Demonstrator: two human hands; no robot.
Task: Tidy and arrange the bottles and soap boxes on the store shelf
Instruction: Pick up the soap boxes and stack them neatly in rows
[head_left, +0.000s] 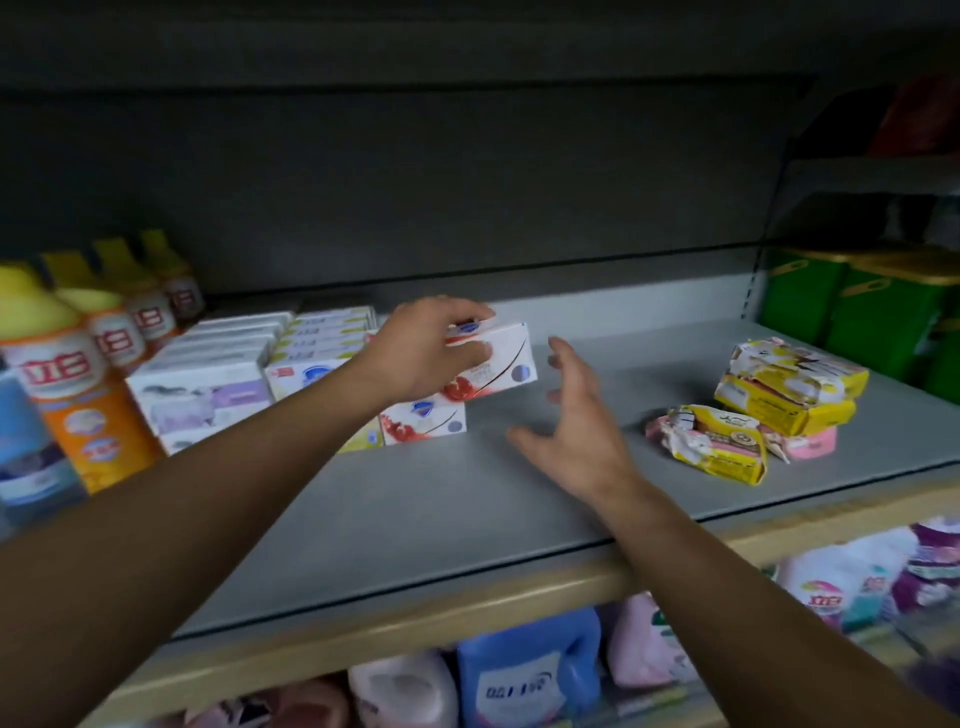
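Your left hand (431, 348) grips a red-and-white soap box (493, 364), fingers over its top, thumb on the front face, box tilted and sitting on top of another red-and-white box (423, 421) near mid-shelf. Your right hand (571, 421) hovers just right of the held box, fingers spread and relaxed, holding nothing, not touching it. Rows of white soap boxes (208, 384) and green-trim boxes (322, 338) sit touching, left of the red ones, running twd the shelf's back edge. Yellow-cap bottles (83, 374) line the shelf's (415, 519) left edge, front to back. Yellow and pink soap packs (758, 405) lie in a loose stack twd the right edge, well apart from your hands. Green tubs (857, 306) at back-right corner. Lower shelf: blue jug (524, 670), pink bottles, blurry
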